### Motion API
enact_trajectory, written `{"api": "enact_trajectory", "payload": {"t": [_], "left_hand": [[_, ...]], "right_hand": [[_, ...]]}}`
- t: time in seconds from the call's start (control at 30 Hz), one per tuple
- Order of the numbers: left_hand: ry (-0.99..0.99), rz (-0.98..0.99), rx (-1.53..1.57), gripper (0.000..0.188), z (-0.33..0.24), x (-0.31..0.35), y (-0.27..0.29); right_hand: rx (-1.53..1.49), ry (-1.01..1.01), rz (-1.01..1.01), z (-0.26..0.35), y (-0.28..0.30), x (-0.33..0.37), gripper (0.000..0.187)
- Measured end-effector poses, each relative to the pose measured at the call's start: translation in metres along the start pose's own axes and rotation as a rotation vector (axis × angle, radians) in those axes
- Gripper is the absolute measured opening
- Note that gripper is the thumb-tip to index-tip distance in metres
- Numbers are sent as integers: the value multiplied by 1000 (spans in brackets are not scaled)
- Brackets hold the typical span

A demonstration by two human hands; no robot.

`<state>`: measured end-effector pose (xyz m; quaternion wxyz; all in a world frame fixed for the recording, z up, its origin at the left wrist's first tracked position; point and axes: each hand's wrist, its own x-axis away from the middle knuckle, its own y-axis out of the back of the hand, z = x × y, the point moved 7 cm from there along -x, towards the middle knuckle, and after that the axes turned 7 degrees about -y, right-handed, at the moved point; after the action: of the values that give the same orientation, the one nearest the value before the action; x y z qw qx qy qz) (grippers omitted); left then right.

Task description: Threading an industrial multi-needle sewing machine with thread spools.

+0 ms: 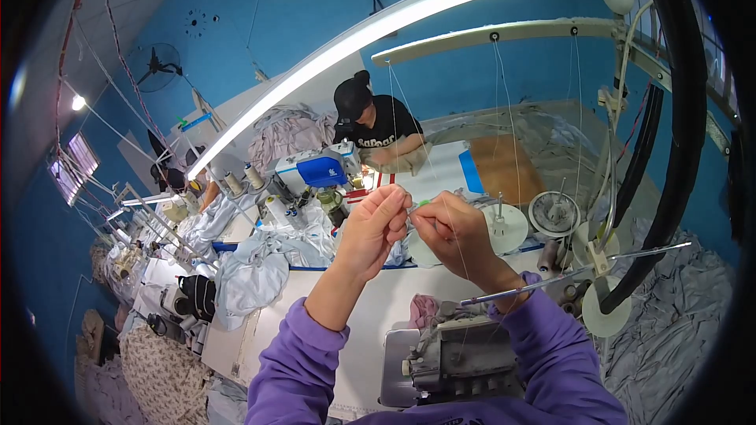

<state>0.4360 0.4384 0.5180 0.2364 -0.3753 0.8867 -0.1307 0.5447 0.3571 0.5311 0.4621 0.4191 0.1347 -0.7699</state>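
L hand (374, 228) & R hand (457, 232) both pinched closed, apparently on fine thread (405, 101) btwn the fingertips, a strand crossing R hand from above — prob. best w/ tips close, tension light, strand clear of the machine (465, 354) below R wrist.

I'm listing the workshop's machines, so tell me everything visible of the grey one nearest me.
The grey machine stands low in the picture, at the white table. It looks metallic, bulky and worn, with a flat, pale plate at its left. Pink cloth lies by its far side. Your right sleeve hides its right end. Running or not, I cannot tell.
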Motion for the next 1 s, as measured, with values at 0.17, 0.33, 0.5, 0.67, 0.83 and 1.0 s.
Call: {"api": "enact_trajectory", "payload": {"t": [0.17,0.33,0.5,0.67,0.83,1.0], "left_hand": [[-25,21,27,15,-2,0,4],[-64,-14,-30,13,-7,2,6],[-147,-107,-364,11,-17,-1,17],[-750,-26,-1420,9,-58,11,-24],[-580,67,-1247,13,-48,3,-16],[-240,-86,-858,14,-31,0,12]], "right_hand": [[27,-6,26,0,-2,1,4],[37,17,22,5,-1,0,5],[47,66,72,5,-1,-1,7],[220,351,34,28,8,-9,7],[111,167,-62,19,11,-25,6],[38,-4,22,5,5,-16,7]]}}
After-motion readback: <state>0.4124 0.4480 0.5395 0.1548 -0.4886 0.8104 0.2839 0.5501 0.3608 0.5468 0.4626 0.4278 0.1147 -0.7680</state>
